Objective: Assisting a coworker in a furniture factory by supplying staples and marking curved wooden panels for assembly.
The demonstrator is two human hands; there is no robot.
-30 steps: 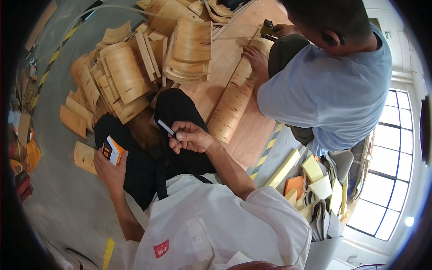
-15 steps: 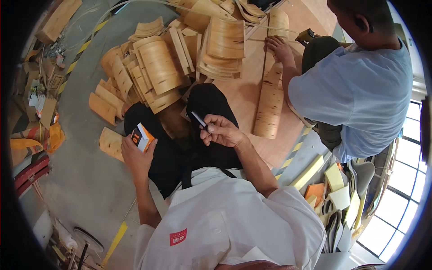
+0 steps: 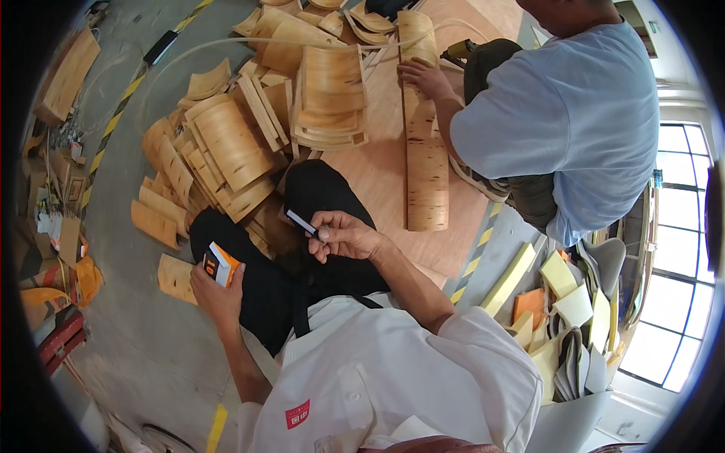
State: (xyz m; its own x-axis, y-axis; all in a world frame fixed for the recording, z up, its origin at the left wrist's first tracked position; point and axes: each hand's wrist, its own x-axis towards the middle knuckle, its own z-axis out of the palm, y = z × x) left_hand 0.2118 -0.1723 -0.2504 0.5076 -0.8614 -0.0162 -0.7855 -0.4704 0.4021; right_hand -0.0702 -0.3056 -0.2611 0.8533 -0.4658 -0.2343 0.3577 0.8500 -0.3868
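Note:
My left hand (image 3: 217,293) grips a small orange, white and black box (image 3: 220,264) low on the left, over my black trousers (image 3: 302,249). My right hand (image 3: 343,235) is raised in the middle and pinches a thin flat strip (image 3: 302,223), dark with a pale edge, between thumb and fingers. The strip points up and left. Both forearms come out of my white shirt (image 3: 377,377). Just beyond my knees lie piles of curved plywood shells (image 3: 234,143).
Another person in a light blue shirt (image 3: 563,113) crouches at the upper right, a hand (image 3: 423,75) on a long curved plywood panel (image 3: 424,143) lying on a wooden board. Yellow foam offcuts (image 3: 559,302) fill a bin at right. Clutter lines the left edge on grey floor (image 3: 143,332).
The view has shifted, so everything sits lower and further right in the picture. My hands keep their hold on the box and the strip, and the other person still leans over the long panel.

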